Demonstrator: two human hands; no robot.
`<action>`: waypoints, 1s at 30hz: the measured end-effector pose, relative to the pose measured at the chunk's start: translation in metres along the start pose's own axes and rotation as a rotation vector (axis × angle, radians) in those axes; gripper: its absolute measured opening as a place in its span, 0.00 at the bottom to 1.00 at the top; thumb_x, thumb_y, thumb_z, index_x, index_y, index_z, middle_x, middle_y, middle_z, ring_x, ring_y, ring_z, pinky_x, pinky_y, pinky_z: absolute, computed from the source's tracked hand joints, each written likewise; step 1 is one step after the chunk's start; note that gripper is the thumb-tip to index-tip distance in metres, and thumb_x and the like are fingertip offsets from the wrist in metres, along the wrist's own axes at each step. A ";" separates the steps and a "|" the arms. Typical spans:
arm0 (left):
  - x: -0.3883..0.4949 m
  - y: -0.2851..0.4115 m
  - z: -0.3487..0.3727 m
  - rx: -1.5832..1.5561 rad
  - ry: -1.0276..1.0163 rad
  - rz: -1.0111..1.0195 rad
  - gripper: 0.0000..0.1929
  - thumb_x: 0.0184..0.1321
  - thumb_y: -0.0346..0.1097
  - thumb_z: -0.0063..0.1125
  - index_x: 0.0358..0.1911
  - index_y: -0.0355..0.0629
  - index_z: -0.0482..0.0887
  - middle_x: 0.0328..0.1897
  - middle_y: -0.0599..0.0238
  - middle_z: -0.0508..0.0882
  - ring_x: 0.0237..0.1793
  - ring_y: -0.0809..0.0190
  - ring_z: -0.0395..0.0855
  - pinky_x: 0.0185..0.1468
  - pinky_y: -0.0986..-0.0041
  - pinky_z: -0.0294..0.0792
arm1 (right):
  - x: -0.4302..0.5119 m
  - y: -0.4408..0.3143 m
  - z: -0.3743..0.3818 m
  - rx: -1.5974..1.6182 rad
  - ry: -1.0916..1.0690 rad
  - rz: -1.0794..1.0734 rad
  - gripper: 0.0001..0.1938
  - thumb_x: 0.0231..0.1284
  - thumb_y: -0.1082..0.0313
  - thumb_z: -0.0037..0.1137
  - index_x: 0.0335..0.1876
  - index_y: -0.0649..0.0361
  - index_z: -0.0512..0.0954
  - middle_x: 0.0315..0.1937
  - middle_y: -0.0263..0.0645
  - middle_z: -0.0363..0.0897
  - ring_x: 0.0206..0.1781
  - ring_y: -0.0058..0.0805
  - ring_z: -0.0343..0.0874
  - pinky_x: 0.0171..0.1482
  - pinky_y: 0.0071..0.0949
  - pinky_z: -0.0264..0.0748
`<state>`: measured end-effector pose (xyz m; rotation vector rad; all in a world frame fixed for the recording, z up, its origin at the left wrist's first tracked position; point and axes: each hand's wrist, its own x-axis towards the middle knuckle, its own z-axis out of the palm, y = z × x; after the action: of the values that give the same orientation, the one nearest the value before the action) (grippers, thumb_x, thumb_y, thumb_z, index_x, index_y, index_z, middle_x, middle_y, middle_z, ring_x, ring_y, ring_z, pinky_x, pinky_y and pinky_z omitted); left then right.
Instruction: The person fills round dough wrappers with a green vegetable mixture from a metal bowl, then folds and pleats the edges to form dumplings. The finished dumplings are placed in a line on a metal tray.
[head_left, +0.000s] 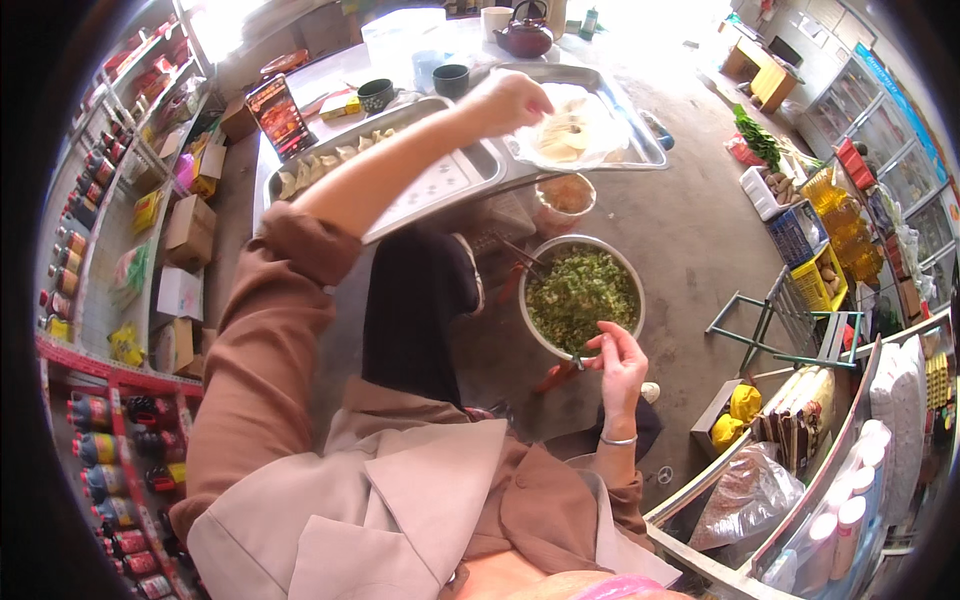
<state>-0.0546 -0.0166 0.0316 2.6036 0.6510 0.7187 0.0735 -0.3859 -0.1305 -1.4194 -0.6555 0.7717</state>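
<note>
My left hand (517, 101) reaches across the table, above round dough wrappers (568, 139) heaped on clear plastic in a metal tray (651, 156). Its curled fingers are blurred, so whether they pinch a wrapper is unclear. Under my left forearm, a second metal tray (405, 210) holds a row of folded dumplings (330, 161) along its far left side. My right hand (621, 360) is at the near rim of a metal bowl (640, 300), fingers loosely bent and apart, with no held object visible. Chopped green filling (577, 292) fills the bowl, and a utensil handle (517, 249) leans out at its left.
A phone (279, 116) with a lit screen stands at the table's left. Dark cups (451, 80) and a teapot (525, 37) are farther back. Below the table edge sits a tub (565, 202). A folding chair (795, 322) is to the right; stocked shelves (142, 247) line the left.
</note>
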 end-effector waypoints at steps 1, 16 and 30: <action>0.012 0.005 0.014 -0.026 -0.005 0.086 0.11 0.53 0.28 0.60 0.39 0.40 0.90 0.37 0.58 0.88 0.36 0.60 0.84 0.41 0.70 0.76 | 0.000 0.000 0.001 0.005 -0.008 -0.009 0.10 0.71 0.75 0.48 0.51 0.65 0.80 0.32 0.34 0.81 0.24 0.16 0.77 0.29 0.14 0.74; 0.060 -0.043 0.130 -0.074 0.086 -0.053 0.06 0.48 0.29 0.57 0.25 0.39 0.87 0.24 0.53 0.86 0.28 0.58 0.85 0.35 0.65 0.74 | -0.012 -0.004 -0.024 -0.018 0.049 -0.009 0.11 0.69 0.77 0.46 0.51 0.66 0.79 0.33 0.35 0.81 0.27 0.18 0.79 0.29 0.16 0.77; -0.070 0.113 0.120 -1.430 -0.042 -0.490 0.10 0.68 0.34 0.52 0.46 0.36 0.78 0.45 0.58 0.83 0.46 0.59 0.84 0.49 0.69 0.78 | 0.016 -0.007 -0.009 0.299 -0.003 0.029 0.16 0.73 0.62 0.45 0.54 0.66 0.76 0.36 0.39 0.83 0.30 0.19 0.77 0.35 0.24 0.81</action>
<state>-0.0040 -0.1724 -0.0414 1.0912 0.4392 0.5963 0.0908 -0.3784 -0.1252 -1.1567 -0.4983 0.8567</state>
